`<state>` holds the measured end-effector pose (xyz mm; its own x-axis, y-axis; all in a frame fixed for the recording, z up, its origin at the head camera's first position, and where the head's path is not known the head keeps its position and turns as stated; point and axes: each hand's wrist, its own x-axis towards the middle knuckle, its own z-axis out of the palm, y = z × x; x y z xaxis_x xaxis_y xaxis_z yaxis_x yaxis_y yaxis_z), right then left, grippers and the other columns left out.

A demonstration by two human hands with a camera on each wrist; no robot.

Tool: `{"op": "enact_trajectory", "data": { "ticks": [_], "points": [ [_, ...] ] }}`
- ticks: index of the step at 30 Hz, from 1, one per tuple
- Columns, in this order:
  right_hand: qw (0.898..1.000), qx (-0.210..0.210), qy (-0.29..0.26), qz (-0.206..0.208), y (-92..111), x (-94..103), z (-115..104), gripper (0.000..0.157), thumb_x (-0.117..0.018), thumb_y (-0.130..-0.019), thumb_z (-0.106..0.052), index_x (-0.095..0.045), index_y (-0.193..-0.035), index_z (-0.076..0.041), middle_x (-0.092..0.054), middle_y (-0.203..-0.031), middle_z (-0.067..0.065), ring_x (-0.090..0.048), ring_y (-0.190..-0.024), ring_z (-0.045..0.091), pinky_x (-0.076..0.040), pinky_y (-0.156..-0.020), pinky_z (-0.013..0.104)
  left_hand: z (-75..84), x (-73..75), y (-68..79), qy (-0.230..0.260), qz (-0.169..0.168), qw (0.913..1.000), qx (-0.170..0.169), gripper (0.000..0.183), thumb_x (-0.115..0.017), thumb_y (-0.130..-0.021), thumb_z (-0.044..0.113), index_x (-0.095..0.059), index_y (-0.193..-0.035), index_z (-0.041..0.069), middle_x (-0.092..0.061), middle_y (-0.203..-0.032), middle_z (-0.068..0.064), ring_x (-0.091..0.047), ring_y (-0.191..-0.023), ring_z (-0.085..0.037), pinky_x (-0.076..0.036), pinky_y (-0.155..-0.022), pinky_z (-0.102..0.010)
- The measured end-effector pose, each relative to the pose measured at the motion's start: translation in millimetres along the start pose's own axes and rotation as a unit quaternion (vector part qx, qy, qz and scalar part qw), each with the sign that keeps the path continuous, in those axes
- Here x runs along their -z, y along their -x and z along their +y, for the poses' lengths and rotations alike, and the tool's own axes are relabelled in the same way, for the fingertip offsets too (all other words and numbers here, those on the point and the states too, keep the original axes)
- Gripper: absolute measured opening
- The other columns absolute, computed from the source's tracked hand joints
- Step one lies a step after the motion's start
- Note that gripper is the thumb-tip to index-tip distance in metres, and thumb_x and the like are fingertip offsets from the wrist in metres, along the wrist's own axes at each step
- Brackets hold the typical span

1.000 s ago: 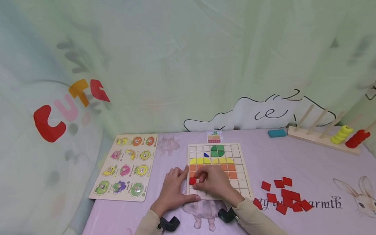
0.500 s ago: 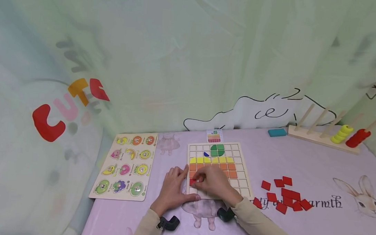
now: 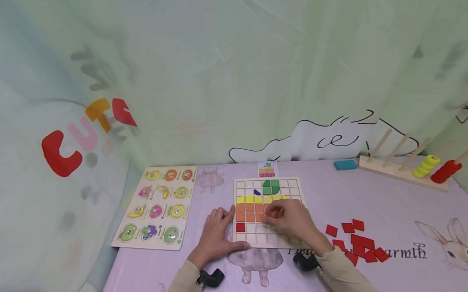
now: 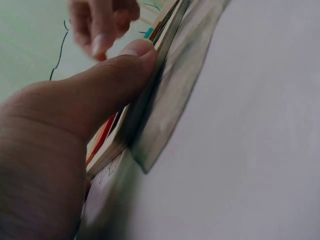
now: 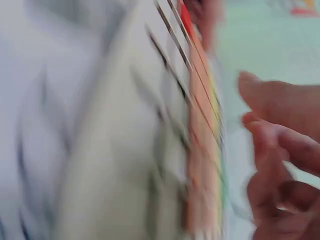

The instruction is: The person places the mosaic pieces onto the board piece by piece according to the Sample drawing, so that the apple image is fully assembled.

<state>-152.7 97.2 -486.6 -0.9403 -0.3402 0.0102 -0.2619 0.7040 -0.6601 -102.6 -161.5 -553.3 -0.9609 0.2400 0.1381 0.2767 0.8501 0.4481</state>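
Observation:
A wooden grid board (image 3: 261,238) lies on the table with yellow, orange and green pieces in its cells. One red square tile (image 3: 240,227) sits in a left-hand cell below the orange rows. My left hand (image 3: 216,237) braces the board's near left corner, fingers along the left side; its thumb (image 4: 120,72) presses on the near edge in the left wrist view. Over the board's right half is my right hand (image 3: 293,217), fingers loosely bent. The right wrist view, though blurred, shows no piece between that hand's thumb and fingers (image 5: 265,132).
Several loose red tiles (image 3: 362,242) lie right of the board. A small pattern card (image 3: 268,169) is behind it. On the left lies a fruit puzzle board (image 3: 154,207). A teal block (image 3: 345,165) and a peg stand with rings (image 3: 403,174) are at the back right.
My right hand has let go of the red square tile at the left and moved right across the board. The tile stays in its cell. My left hand has kept its place.

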Motion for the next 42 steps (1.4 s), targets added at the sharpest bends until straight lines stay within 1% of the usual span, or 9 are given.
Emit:
{"op": "enact_trajectory", "data": {
  "ticks": [7, 13, 18, 25, 29, 32, 36, 39, 42],
  "points": [
    [0.991, -0.093, 0.074, -0.061, 25.3, 64.2, 45.1, 0.047, -0.092, -0.082, -0.031, -0.074, -0.115, -0.004, -0.07, -0.096, 0.007, -0.061, -0.086, 0.023, -0.05, -0.069, 0.038, -2.6, 0.2, 3.9, 0.008, 0.003, 1.0, 0.003, 0.119, -0.083, -0.071, 0.075, -0.044, -0.163, 0.011, -0.044, -0.106, 0.005, -0.033, -0.096, -0.009, -0.032, -0.085, -0.03],
    [0.983, -0.129, 0.106, -0.08, 40.3, 84.5, 76.5, 0.047, -0.093, -0.08, -0.029, -0.071, -0.112, -0.001, -0.069, -0.1, 0.013, -0.06, -0.089, 0.027, -0.054, -0.074, 0.044, -4.1, -0.9, 5.6, 0.011, 0.005, 0.9999, 0.006, 0.118, -0.083, -0.072, 0.076, -0.043, -0.163, 0.012, -0.044, -0.106, 0.005, -0.034, -0.097, -0.009, -0.032, -0.087, -0.03],
    [0.984, -0.135, 0.097, -0.07, 47.2, 79.1, 87.5, 0.035, -0.09, -0.085, -0.026, -0.07, -0.103, -0.003, -0.065, -0.087, 0.006, -0.057, -0.079, 0.022, -0.051, -0.068, 0.036, -4.4, -1.4, 5.0, 0.01, 0.005, 0.9999, 0.004, 0.119, -0.083, -0.072, 0.076, -0.043, -0.163, 0.011, -0.045, -0.107, 0.005, -0.034, -0.097, -0.009, -0.032, -0.086, -0.03],
    [0.988, -0.122, 0.079, -0.059, 51.6, 73.7, 85.6, 0.028, -0.085, -0.09, -0.022, -0.065, -0.099, -0.004, -0.059, -0.079, 0.004, -0.054, -0.074, 0.019, -0.048, -0.064, 0.032, -3.6, 0.8, 3.4, -0.003, 0.009, 0.9999, -0.004, 0.118, -0.083, -0.072, 0.075, -0.044, -0.163, 0.011, -0.044, -0.105, 0.005, -0.034, -0.095, -0.009, -0.031, -0.086, -0.029],
    [0.996, -0.07, 0.051, -0.014, 51.8, 65.3, 89.6, 0.027, -0.082, -0.094, -0.021, -0.062, -0.107, -0.008, -0.057, -0.077, 0.001, -0.052, -0.07, 0.015, -0.043, -0.059, 0.027, -2.1, 1.0, 2.6, 0.0, 0.009, 0.9999, -0.007, 0.118, -0.084, -0.071, 0.075, -0.044, -0.162, 0.01, -0.044, -0.105, 0.004, -0.033, -0.095, -0.009, -0.031, -0.085, -0.029],
    [0.999, -0.04, -0.003, 0.034, 48.9, 54.8, 88.7, 0.024, -0.08, -0.096, -0.024, -0.064, -0.109, -0.012, -0.064, -0.08, -0.001, -0.055, -0.068, 0.012, -0.044, -0.06, 0.024, -1.0, 0.6, 2.0, 0.006, 0.006, 1.0, -0.003, 0.118, -0.084, -0.071, 0.074, -0.044, -0.163, 0.011, -0.044, -0.106, 0.004, -0.034, -0.095, -0.01, -0.031, -0.086, -0.03],
    [0.99, -0.072, -0.105, 0.069, 43.8, 39.7, 76.6, 0.028, -0.083, -0.094, -0.032, -0.073, -0.112, -0.013, -0.075, -0.089, 0.002, -0.067, -0.076, 0.012, -0.051, -0.067, 0.022, -0.3, -0.7, 1.4, 0.005, 0.003, 1.0, 0.002, 0.119, -0.084, -0.071, 0.075, -0.043, -0.163, 0.012, -0.045, -0.107, 0.004, -0.034, -0.096, -0.01, -0.031, -0.086, -0.03],
    [0.977, -0.114, -0.172, 0.061, 39.2, 28.5, 64.9, 0.044, -0.084, -0.092, -0.038, -0.075, -0.125, -0.011, -0.08, -0.101, 0.005, -0.074, -0.088, 0.015, -0.054, -0.075, 0.019, 0.0, -1.4, 1.3, 0.002, 0.005, 1.0, -0.001, 0.119, -0.084, -0.071, 0.075, -0.043, -0.163, 0.012, -0.045, -0.106, 0.004, -0.034, -0.097, -0.01, -0.031, -0.086, -0.03],
    [0.967, -0.124, -0.219, 0.041, 34.1, 16.4, 55.0, 0.053, -0.084, -0.092, -0.038, -0.072, -0.134, -0.009, -0.081, -0.112, 0.008, -0.077, -0.101, 0.019, -0.054, -0.083, 0.016, 0.3, -1.7, 1.1, 0.0, 0.009, 0.9999, -0.005, 0.118, -0.084, -0.071, 0.075, -0.043, -0.163, 0.012, -0.045, -0.106, 0.004, -0.034, -0.096, -0.01, -0.031, -0.086, -0.029]
  ]
}}
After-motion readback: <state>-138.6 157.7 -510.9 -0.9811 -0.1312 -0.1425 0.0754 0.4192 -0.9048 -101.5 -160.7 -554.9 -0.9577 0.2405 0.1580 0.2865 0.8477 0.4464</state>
